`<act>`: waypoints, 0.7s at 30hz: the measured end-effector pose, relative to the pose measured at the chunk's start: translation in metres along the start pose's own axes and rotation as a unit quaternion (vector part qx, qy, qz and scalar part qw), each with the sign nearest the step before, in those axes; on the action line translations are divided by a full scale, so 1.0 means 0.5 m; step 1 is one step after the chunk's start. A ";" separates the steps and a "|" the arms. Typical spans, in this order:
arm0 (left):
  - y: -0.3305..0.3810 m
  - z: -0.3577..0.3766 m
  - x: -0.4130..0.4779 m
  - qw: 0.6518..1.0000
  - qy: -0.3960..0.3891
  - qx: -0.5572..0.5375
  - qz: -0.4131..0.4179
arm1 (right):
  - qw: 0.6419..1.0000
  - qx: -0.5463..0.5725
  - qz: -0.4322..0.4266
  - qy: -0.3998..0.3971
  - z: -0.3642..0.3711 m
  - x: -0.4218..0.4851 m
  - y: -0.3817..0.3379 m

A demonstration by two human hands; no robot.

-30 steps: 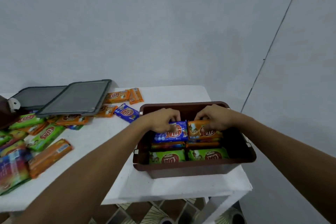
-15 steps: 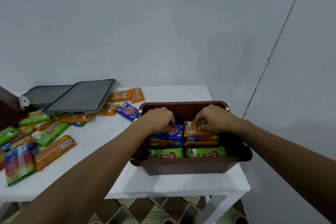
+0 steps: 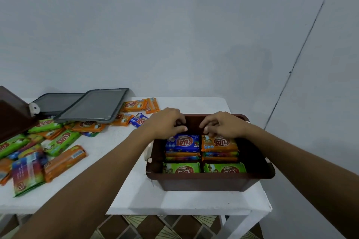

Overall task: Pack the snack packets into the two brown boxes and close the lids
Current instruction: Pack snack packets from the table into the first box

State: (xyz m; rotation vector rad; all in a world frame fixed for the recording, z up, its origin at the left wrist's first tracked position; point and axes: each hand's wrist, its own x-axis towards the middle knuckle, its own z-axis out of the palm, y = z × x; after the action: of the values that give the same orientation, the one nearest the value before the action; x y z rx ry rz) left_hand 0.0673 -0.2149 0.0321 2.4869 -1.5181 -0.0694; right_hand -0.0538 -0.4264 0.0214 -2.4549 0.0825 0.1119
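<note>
Hands hover at the far end of the brown box (image 3: 209, 180): the left hand (image 3: 165, 122) and right hand (image 3: 223, 124), which a second ago pressed a blue packet (image 3: 182, 142) and an orange packet (image 3: 219, 142) onto the stacks, have lifted off, fingers loosely curled and holding nothing. Both packets now lie flat atop the far row inside the box, two green packets (image 3: 204, 168) nearer its front wall. Loose packets (image 3: 58, 142) left of the box and two grey lids (image 3: 91, 105) beyond them suggest packing is far from finished.
</note>
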 end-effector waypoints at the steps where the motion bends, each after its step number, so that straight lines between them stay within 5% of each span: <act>1: -0.020 -0.011 -0.010 0.999 0.040 -0.008 0.002 | 1.000 0.007 -0.008 0.008 -0.001 0.009 -0.012; 5: -0.135 -0.039 -0.050 0.990 0.123 -0.046 -0.053 | 0.997 0.022 -0.042 0.058 0.003 0.063 -0.071; 10: -0.270 -0.028 -0.055 0.991 0.002 0.026 -0.129 | 0.994 0.008 -0.061 0.091 0.020 0.174 -0.132; 21: -0.435 0.070 0.060 0.987 -0.145 0.061 0.015 | 0.975 -0.207 0.022 -0.077 0.098 0.494 -0.099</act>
State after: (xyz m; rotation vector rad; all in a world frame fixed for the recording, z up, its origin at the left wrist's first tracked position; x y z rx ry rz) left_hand 0.2655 -0.1521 -0.0469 2.6401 -1.7173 -0.3588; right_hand 0.1933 -0.3649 -0.0105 -2.8495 0.0502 0.3707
